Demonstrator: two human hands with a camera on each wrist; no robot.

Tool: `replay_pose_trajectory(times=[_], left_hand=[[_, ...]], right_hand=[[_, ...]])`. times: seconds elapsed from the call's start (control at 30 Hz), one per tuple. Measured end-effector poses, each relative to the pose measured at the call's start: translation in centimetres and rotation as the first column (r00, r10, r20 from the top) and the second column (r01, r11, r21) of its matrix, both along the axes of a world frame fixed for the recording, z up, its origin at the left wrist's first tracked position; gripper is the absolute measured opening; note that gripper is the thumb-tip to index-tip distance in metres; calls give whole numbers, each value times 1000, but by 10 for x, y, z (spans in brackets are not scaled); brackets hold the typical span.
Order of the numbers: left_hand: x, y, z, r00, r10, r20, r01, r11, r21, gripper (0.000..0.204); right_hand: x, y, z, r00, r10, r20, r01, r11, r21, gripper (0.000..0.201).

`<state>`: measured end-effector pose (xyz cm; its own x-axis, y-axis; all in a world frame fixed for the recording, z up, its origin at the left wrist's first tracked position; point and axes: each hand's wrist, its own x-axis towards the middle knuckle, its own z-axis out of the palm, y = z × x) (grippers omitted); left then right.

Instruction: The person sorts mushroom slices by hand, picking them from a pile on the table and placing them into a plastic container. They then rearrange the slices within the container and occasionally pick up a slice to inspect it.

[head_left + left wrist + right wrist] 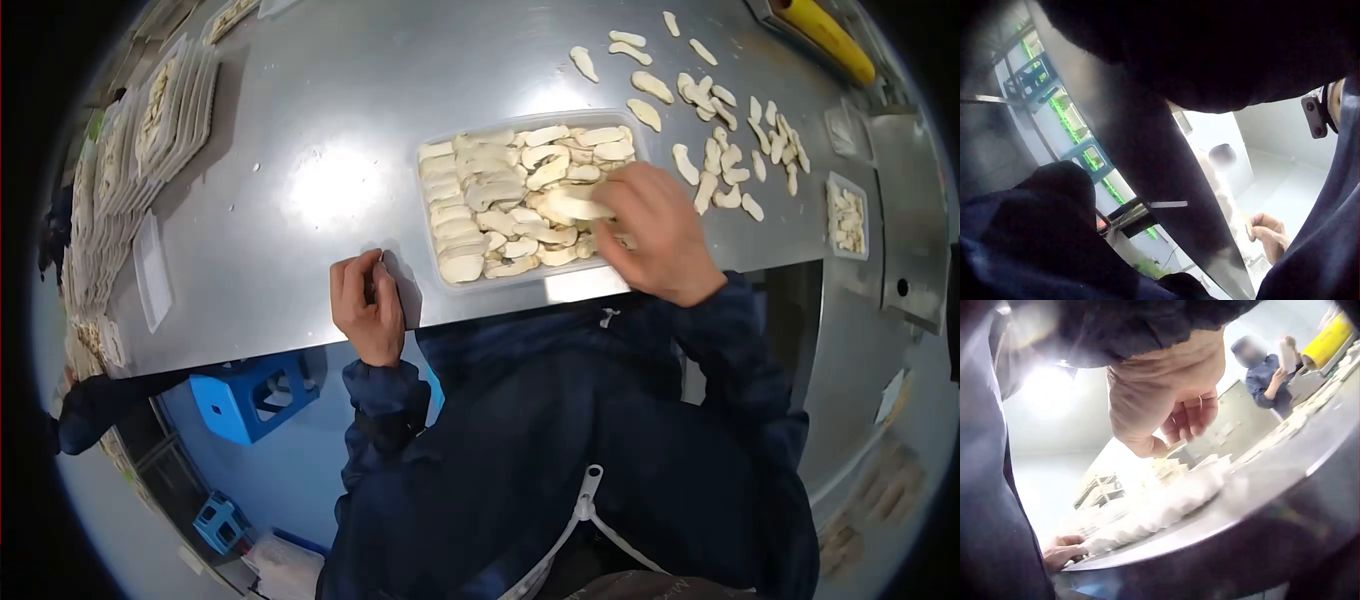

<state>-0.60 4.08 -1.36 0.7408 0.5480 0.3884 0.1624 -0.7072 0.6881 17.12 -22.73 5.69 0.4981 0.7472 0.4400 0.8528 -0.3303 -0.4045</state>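
A clear plastic tray [428, 215] filled with pale mushroom slices [510, 222] sits near the front edge of the steel table. Over its right side, my right hand [655, 232] pinches one mushroom slice [578, 205] between thumb and fingers. The right wrist view shows that slice [1177, 448] at the fingertips, above the filled tray. To the left of the tray, apart from it, my left hand [368, 305] rests at the table edge with loosely curled fingers and nothing visible in them. The left wrist view is mostly covered by a dark sleeve.
Loose mushroom slices [712, 100] lie scattered at the back right. Stacked trays [150, 130] stand at the left, with a white tray [152, 270] beside them. A small filled tray [847, 215] is at the far right. Another person [1266, 378] works across the table near a yellow object [1329, 344].
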Motion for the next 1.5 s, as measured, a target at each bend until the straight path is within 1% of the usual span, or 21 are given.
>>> replay_pose_trajectory(times=[0.03,0.13,0.17,0.27,0.37,0.47,0.57,0.77,0.83,0.87,0.9,0.97,1.0,1.07,1.1,1.2,1.23,1.33,1.37,1.47,1.5], left_hand=[[1,0,0,1000,3,3,-3,1000,-13,14],[-4,0,2,1000,12,-14,-13,998,-68,14],[-5,0,2,1000,13,-23,-15,996,-89,14],[-4,1,0,1000,1,-21,-3,996,-89,14],[-5,2,-1,999,14,-44,-17,998,-62,14],[-5,3,-3,1000,6,-29,-7,999,-40,14],[-5,2,-1,999,9,-40,-11,998,-60,14],[-4,1,2,999,16,-38,-18,999,-42,14],[-4,1,2,999,10,-36,-12,999,-52,14],[-4,1,1,999,2,-32,-4,998,-61,14],[-5,2,0,1000,-4,-28,3,999,-35,14],[-4,1,0,1000,-11,-10,11,999,-44,15],[-2,1,1,1000,-15,7,15,999,-34,14],[-2,-1,3,1000,-8,-15,8,999,-46,14],[-2,-2,4,1000,-6,-27,5,999,-45,14],[0,-2,4,1000,-5,-28,5,1000,-10,13],[0,-2,4,1000,-3,-23,3,1000,6,13],[-1,0,1,999,7,-33,-5,998,62,13],[-2,0,0,999,20,-46,-18,999,47,13],[0,-2,4,998,15,-56,-11,998,67,13],[0,-1,3,998,9,-58,-6,998,63,13]], right_hand=[[0,15,0,998,66,10,-66,998,3,21],[-1,47,-1,991,131,1,-131,991,-25,18],[-1,51,-3,989,148,18,-148,989,6,16],[1,65,-10,986,164,30,-162,986,-48,15],[0,68,-12,986,163,16,-161,983,-92,14],[0,68,-14,987,162,14,-159,982,-104,14],[1,67,-15,988,156,18,-153,981,-116,14],[1,67,-16,992,125,24,-121,986,-117,15],[2,62,-10,994,109,18,-107,991,-77,17],[4,58,-4,995,97,18,-95,994,-60,18],[8,49,4,999,33,30,-31,998,-55,16],[29,17,10,981,-178,79,177,984,24,18],[43,-1,14,954,-283,100,277,958,70,19],[72,-39,10,865,-499,47,501,864,-47,15],[88,-56,3,858,-510,62,510,831,-221,18],[96,-56,-4,897,-433,-88,381,860,-340,24],[99,-49,-12,906,-411,-101,365,880,-304,29],[103,-39,-19,890,-453,-52,419,858,-296,23],[108,-39,-21,876,-478,-54,450,854,-263,20],[125,-39,-21,843,-538,-4,520,817,-249,18],[128,-37,-21,852,-523,-24,504,831,-235,18]])
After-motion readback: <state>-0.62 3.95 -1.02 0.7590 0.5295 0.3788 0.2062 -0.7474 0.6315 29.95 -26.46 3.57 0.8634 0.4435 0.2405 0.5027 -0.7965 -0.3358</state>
